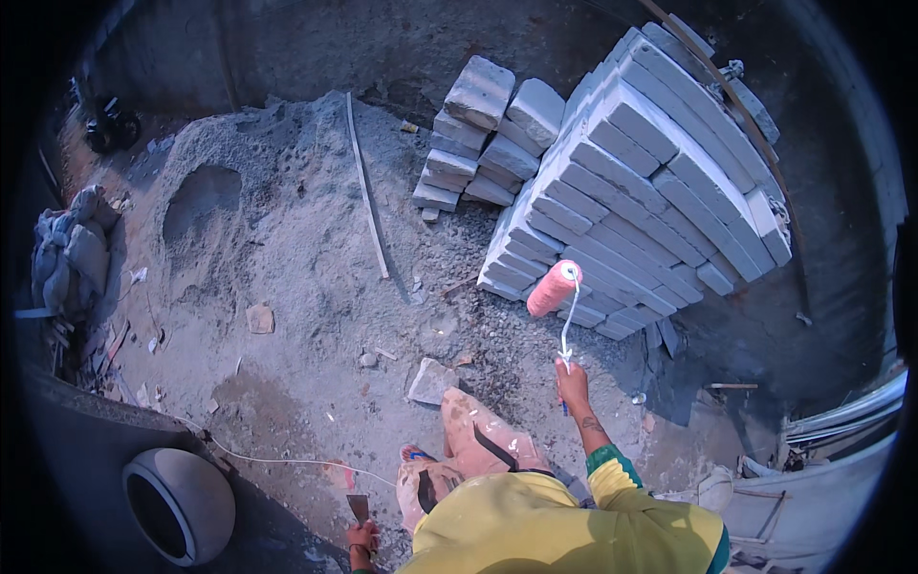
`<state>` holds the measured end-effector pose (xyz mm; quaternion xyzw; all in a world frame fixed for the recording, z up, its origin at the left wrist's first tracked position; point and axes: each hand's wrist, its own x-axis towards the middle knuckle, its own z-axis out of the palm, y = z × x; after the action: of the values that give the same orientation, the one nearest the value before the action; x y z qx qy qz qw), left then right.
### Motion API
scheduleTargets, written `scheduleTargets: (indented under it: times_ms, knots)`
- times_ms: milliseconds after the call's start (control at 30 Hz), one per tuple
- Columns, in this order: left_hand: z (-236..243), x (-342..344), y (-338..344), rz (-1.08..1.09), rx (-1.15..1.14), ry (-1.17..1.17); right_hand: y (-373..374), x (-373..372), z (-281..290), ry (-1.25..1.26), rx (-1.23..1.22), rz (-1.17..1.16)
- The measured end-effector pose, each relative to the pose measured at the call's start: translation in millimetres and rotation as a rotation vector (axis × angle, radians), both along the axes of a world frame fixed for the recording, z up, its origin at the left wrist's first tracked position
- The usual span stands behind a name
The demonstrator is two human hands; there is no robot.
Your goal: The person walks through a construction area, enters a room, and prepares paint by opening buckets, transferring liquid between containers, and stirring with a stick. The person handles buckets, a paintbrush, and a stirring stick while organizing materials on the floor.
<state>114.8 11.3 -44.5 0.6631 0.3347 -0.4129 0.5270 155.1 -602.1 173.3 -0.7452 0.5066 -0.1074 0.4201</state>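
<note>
The gravelly ground carries a sand heap, a large stack of pale blocks, a smaller pile beside it, a chunk, a stone and a cord.

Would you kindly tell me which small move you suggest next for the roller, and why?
I would perhaps draw the right hand, gripping the pink roller, back a little, to ensure clearance: the roller is held out ahead, overlapping the block stack in this view, and whether they touch is unclear. The left hand holds a scraper well apart.
</note>
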Motion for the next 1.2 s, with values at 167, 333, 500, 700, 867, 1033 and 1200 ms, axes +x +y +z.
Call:
scheduleTargets:
  times_ms: [167,333,500,700,867,1033,1200]
  knots:
    - [-30,54,7,-0.155,0.012,0.141,-12,91,124,-0.514,-0.071,0.225]
    - [-51,123,-15,0.09,-0.003,0.043,-16,168,221,-0.492,-0.275,0.265]
    - [-36,195,-69,0.069,0.04,-0.103,-54,260,274,-0.739,-0.294,0.267]
    - [21,213,-95,-0.072,-0.132,-0.116,-136,375,366,-1.186,-0.462,0.32]
    - [38,248,-137,0.025,0.122,0.053,-225,483,500,-1.23,-0.666,0.174]
    - [67,272,-169,0.099,0.22,0.137,-341,571,583,-1.171,-0.632,0.064]
    - [93,308,-221,0.232,0.083,-0.128,-395,641,583,-1.072,-0.452,0.026]
